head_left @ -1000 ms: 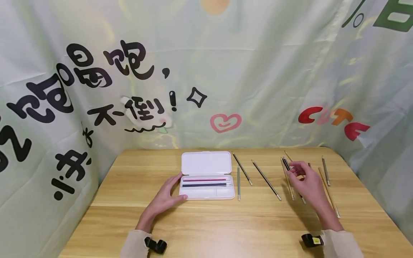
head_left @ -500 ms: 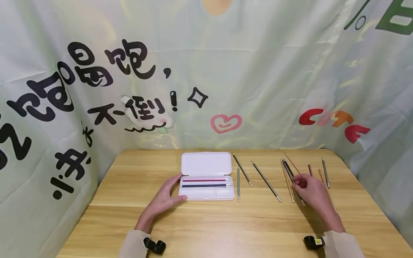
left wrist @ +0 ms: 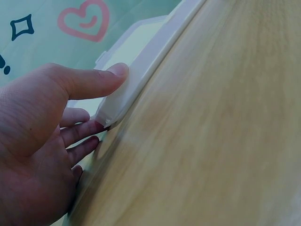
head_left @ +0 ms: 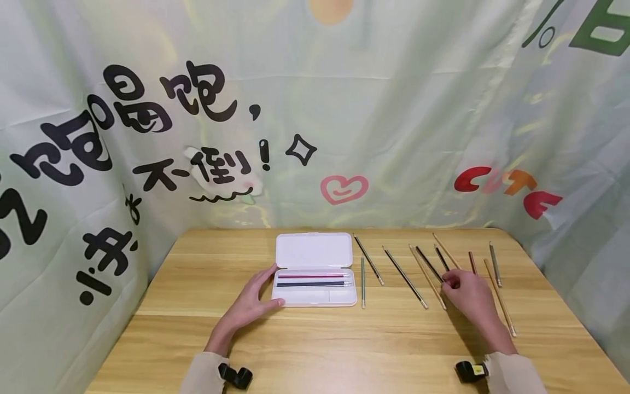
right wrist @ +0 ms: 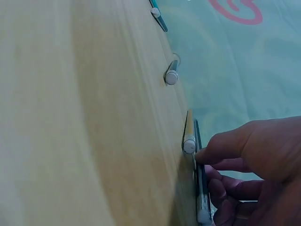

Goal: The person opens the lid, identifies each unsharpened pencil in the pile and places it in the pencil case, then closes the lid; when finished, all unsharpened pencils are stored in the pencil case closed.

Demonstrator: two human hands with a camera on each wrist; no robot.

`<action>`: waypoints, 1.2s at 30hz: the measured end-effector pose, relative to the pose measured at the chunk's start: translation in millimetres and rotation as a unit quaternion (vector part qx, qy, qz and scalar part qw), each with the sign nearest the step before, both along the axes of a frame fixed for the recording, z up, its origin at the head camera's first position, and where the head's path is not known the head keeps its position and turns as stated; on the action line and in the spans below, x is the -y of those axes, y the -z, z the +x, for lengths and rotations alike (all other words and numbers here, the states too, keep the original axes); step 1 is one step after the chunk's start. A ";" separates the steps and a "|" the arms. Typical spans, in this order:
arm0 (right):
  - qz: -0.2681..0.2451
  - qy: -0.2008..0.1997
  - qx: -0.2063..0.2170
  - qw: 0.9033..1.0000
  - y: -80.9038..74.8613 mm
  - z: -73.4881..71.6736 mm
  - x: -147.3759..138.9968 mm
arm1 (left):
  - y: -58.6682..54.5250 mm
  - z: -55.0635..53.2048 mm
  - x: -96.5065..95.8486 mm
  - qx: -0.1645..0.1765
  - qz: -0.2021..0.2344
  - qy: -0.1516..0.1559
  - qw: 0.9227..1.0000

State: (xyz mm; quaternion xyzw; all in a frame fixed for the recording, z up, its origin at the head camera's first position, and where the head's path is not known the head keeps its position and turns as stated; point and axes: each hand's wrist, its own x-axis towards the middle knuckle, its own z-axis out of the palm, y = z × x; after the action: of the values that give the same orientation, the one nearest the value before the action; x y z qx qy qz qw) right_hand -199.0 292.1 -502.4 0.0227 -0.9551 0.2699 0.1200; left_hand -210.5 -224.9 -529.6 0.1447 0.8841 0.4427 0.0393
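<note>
An open white pencil case (head_left: 315,298) lies on the table with a reddish pencil (head_left: 311,276) and dark pencils (head_left: 310,284) inside. My left hand (head_left: 253,301) holds its left end, thumb (left wrist: 101,82) on the near wall and fingers at the end. On the right, my right hand (head_left: 470,295) pinches a dark pencil (head_left: 427,261) low on its length, its lower end hidden in the head view. Just left of it lies a tan pencil (head_left: 427,276). Another dark pencil (head_left: 441,257) runs partly under the hand.
Between case and right hand lie a green pencil (head_left: 363,282) and two dark pencils (head_left: 369,260). Beyond the right hand are a tan pencil (head_left: 499,298), a grey pencil (head_left: 495,265), a reddish-brown pencil (head_left: 472,262) and another tan pencil (head_left: 447,250). A printed curtain (head_left: 394,137) hangs behind the table.
My right hand came down to the dark pencils, then shifted slightly left. One dark pencil parted from the other, and the tan pencil's far end swung left. The left hand stayed still.
</note>
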 end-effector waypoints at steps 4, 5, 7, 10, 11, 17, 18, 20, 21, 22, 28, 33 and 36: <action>-0.020 0.009 -0.016 1.000 -2.5 1.1 0.5 | 0.5 -0.7 0.0 0.001 -0.002 -0.001 1.000; -0.025 0.011 -0.020 0.999 -3.5 1.3 1.0 | 0.5 -0.6 0.1 0.002 -0.002 -0.002 1.000; -0.035 0.012 -0.028 0.999 -5.5 1.2 1.8 | 0.7 -0.5 0.1 0.004 -0.001 -0.003 1.000; -0.048 0.012 -0.041 0.998 -8.3 0.7 4.5 | 0.6 0.3 0.2 0.006 0.002 -0.003 1.000; -0.054 0.011 -0.048 0.997 -9.0 0.3 5.7 | 0.4 0.5 0.2 0.006 0.004 -0.003 1.000; -0.091 -0.005 -0.059 0.994 -9.9 -0.7 15.1 | -0.7 0.8 0.0 0.007 0.004 -0.001 1.000; -0.094 -0.006 -0.054 0.994 -10.0 -0.6 17.2 | -0.7 0.7 0.0 0.006 0.003 0.000 1.000; -0.104 -0.013 -0.044 0.993 -10.0 -0.6 21.9 | -0.7 0.6 -0.1 0.006 0.003 0.001 1.000; -0.108 -0.017 -0.039 0.993 -9.9 -0.5 24.5 | -0.6 0.5 -0.2 0.005 0.002 0.002 1.000; -0.112 -0.023 -0.038 0.993 -9.8 -0.6 27.0 | -0.8 0.5 -0.3 0.005 0.002 0.001 1.000; -0.115 -0.078 -0.049 0.989 -8.4 0.2 44.0 | -1.4 1.2 -0.6 0.005 0.004 -0.002 1.000; -0.127 -0.106 -0.026 0.986 -7.5 2.1 58.8 | -1.7 1.7 -0.6 0.003 0.005 -0.003 1.000; -0.164 -0.118 0.002 0.979 -8.2 3.0 67.4 | -1.8 1.5 -0.8 0.003 0.004 -0.002 1.000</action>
State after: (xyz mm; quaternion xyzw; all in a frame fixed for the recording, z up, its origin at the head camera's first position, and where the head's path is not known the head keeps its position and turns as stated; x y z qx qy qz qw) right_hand -195.9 224.6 -494.2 0.1150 -0.8886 0.4355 0.0869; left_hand -209.0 -224.1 -527.8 0.1416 0.8825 0.4467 0.0405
